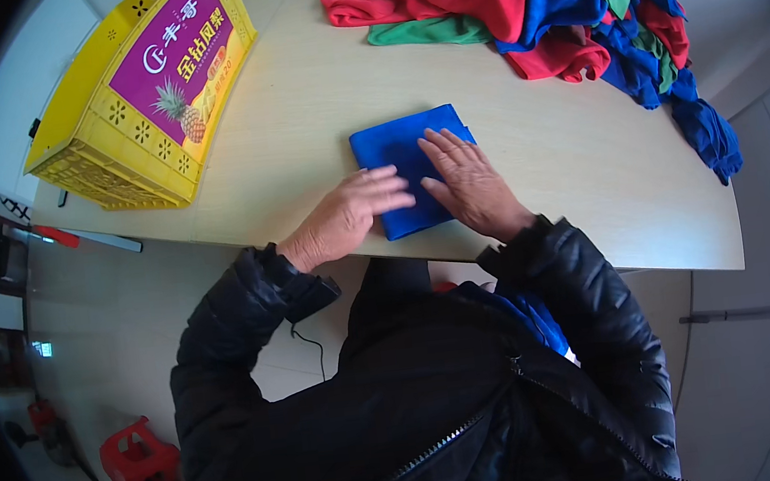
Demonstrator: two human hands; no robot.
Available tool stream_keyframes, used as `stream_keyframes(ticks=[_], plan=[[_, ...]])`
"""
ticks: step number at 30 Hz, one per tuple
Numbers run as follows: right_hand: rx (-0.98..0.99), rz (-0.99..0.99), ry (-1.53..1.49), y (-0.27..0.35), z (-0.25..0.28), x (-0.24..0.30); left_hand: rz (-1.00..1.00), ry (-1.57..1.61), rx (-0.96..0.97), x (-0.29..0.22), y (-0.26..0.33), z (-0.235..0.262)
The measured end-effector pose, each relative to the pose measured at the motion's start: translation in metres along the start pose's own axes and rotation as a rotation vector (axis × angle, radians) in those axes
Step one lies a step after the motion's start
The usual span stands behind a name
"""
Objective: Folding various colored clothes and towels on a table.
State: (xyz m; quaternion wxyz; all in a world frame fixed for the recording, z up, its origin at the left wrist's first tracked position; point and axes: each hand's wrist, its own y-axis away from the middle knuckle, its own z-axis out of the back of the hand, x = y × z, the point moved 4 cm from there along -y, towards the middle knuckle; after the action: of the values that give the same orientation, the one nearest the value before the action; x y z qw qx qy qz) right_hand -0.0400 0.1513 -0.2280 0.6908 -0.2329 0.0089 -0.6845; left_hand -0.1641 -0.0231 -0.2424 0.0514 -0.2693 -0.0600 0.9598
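A folded blue cloth lies flat near the front edge of the table, roughly a square. My right hand rests over its right side, fingers stretched out and pointing away from me. At the cloth's left side is my left hand, its fingers extended over the fabric and a little blurred by motion. Neither hand grips anything. The cloth's middle shows between my hands, while parts of its lower right are hidden under my right hand.
A yellow plastic crate with a purple printed panel stands at the table's left. At the back right, a loose heap of red, blue and green cloths trails toward the right edge. The pale wooden table curves round. A red plastic stool-like object is on the floor.
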Motion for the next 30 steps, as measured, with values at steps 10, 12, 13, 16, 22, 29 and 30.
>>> stream_keyframes(ticks=[10, 12, 13, 16, 22, 29, 30], plan=[[0.086, -0.176, 0.173, 0.0, -0.04, -0.028, 0.401, -0.419, -0.347, -0.009, -0.038, -0.051], [0.115, -0.225, 0.123, -0.002, -0.035, -0.036, 0.406, -0.412, -0.338, -0.009, -0.037, -0.049], [0.12, -0.227, 0.121, 0.0, -0.037, -0.037, 0.408, -0.407, -0.335, -0.009, -0.035, -0.051], [0.072, -0.243, 0.114, 0.001, -0.043, -0.046, 0.392, -0.406, -0.344, -0.007, -0.03, -0.05], [0.069, -0.31, 0.156, 0.015, -0.032, -0.104, 0.348, -0.294, -0.326, 0.011, -0.032, -0.032], [-0.123, -0.12, -0.098, -0.025, -0.024, -0.064, 0.303, -0.247, -0.53, 0.022, -0.041, -0.025], [-0.134, -0.082, -0.241, -0.028, -0.025, -0.058, 0.294, -0.306, -0.55, 0.018, -0.042, -0.024]])
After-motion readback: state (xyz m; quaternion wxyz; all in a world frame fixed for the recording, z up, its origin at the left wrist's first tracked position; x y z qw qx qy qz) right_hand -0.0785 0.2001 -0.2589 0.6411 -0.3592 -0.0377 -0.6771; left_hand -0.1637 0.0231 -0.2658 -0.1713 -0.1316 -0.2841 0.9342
